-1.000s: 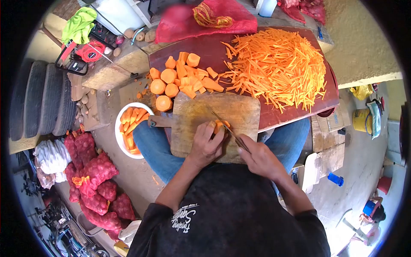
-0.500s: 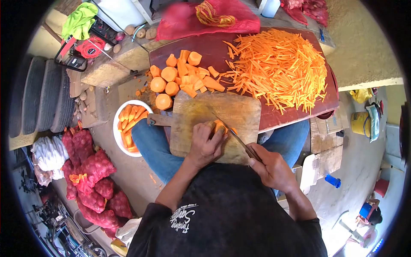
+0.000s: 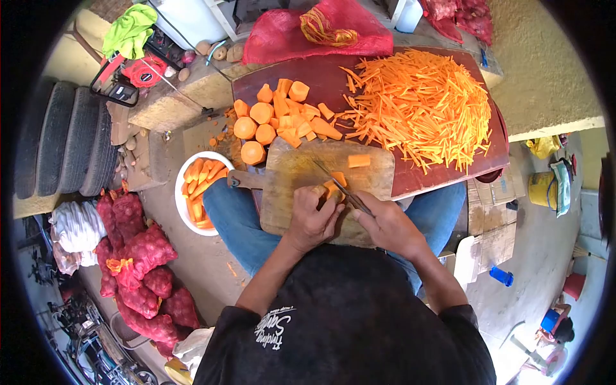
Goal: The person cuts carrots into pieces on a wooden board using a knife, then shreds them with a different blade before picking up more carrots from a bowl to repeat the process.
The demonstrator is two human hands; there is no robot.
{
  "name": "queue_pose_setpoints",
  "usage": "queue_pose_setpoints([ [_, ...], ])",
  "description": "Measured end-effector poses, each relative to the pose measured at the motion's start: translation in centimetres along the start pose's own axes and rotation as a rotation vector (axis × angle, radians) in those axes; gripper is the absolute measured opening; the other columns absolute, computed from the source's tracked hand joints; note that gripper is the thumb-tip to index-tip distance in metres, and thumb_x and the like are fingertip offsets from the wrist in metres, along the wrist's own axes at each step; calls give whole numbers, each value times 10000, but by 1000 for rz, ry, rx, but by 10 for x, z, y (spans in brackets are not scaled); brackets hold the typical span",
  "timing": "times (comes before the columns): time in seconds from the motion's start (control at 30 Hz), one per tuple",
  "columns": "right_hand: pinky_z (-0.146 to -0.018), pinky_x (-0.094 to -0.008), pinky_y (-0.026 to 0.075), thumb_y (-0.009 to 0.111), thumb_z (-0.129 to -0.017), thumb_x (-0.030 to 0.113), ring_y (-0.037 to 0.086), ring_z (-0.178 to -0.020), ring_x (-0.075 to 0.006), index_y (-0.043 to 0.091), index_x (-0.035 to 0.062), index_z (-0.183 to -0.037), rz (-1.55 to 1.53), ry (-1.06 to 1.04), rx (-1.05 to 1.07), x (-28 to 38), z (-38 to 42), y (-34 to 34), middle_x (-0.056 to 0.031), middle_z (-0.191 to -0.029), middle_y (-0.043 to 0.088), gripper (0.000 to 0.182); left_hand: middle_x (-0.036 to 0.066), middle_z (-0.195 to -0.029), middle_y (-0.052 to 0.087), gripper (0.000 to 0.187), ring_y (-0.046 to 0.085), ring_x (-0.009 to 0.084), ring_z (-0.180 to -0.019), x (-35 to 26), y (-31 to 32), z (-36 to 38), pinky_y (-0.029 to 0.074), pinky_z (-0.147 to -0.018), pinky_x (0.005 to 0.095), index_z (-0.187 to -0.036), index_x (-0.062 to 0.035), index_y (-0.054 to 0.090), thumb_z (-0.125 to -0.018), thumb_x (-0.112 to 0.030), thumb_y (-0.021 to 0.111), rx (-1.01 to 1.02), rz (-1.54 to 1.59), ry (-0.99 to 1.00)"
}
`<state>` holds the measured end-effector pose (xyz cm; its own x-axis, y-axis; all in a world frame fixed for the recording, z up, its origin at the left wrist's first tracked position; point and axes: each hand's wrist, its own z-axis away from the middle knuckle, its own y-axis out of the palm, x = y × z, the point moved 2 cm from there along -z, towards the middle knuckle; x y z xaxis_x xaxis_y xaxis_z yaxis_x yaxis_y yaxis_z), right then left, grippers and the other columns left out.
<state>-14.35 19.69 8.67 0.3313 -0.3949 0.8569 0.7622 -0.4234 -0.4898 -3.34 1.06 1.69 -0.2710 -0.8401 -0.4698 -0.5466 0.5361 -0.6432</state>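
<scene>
My left hand (image 3: 313,215) is closed on a carrot piece (image 3: 331,190) and presses it against the wooden cutting board (image 3: 289,167). In my right hand (image 3: 388,223) is a knife (image 3: 343,189), its blade lying across the carrot close to my left fingertips. A cut carrot slab (image 3: 359,160) lies by itself on the far right part of the board. Carrot chunks (image 3: 262,113) are heaped beyond the board on the dark red table (image 3: 410,183). To their right rises a large pile of carrot sticks (image 3: 420,109).
At the left, a white bucket (image 3: 181,208) holds peeled carrots. Red mesh sacks (image 3: 144,256) stand on the floor beyond it, near stacked tires (image 3: 67,138). A red mesh bag (image 3: 276,35) lies behind the table. Another person (image 3: 558,324) is at the far lower right.
My right hand has moved left and forward with the knife, which now sits over the carrot. A cut slab now lies apart on the board. The view has shifted slightly.
</scene>
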Motion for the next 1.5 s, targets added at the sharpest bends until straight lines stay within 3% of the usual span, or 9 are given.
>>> queue_pose_setpoints([
  [0.2,-793,-559,562,667,-1097,168,715,-973,-544,585,30,-1436,-46,62,67,34,28,-30,-317,-1016,724,375,167,-1095,595,339,588,380,-911,2,3,3,455,-779,504,-1163,-23,750,-858,-91,881,5,-27,-19],
  [0.43,-751,-589,567,682,-1089,180,719,-908,-546,596,32,-1379,-6,50,23,30,36,-22,-305,-959,726,336,158,-1099,594,341,596,365,-919,2,1,0,460,-786,498,-1153,-30,750,-844,-88,882,8,-16,5],
  [0.7,-756,-600,586,689,-1084,190,726,-923,-552,584,25,-1432,78,-22,13,-6,0,6,-332,-987,735,400,155,-1159,605,329,609,357,-947,2,1,-3,453,-813,503,-1119,-33,734,-832,-93,883,-40,-15,35],
  [0.93,-795,-577,569,694,-1089,195,712,-1013,-555,587,34,-1432,-32,52,44,27,22,-22,-313,-1021,736,394,162,-1096,607,337,591,365,-934,2,0,-1,451,-821,500,-1120,-24,752,-824,-80,903,-13,-3,-21],
  [1.13,-769,-592,577,700,-1082,193,722,-949,-557,590,18,-1407,9,111,80,38,30,-25,-313,-968,733,385,160,-1080,596,330,590,349,-902,1,-2,-3,448,-818,502,-1096,-29,750,-815,-105,906,-8,4,-17],
  [1.33,-768,-593,593,701,-1076,207,735,-938,-549,589,13,-1425,117,20,42,6,12,0,-334,-953,734,414,155,-1115,608,316,602,353,-928,1,0,-3,456,-849,507,-1099,-33,755,-818,-79,893,-23,29,4],
  [1.43,-834,-526,591,662,-1095,154,737,-1004,-527,581,5,-1476,111,10,68,-7,-3,6,-305,-1095,750,417,153,-1130,619,315,594,367,-948,2,-1,-2,457,-871,515,-1103,-24,762,-819,-61,893,-42,42,-7],
  [1.5,-801,-567,579,669,-1093,180,724,-979,-545,584,23,-1452,44,-21,37,-4,-5,3,-320,-1019,737,401,153,-1141,620,311,598,375,-949,2,-3,-3,460,-883,527,-1100,-19,756,-821,-55,889,-48,36,-3],
])
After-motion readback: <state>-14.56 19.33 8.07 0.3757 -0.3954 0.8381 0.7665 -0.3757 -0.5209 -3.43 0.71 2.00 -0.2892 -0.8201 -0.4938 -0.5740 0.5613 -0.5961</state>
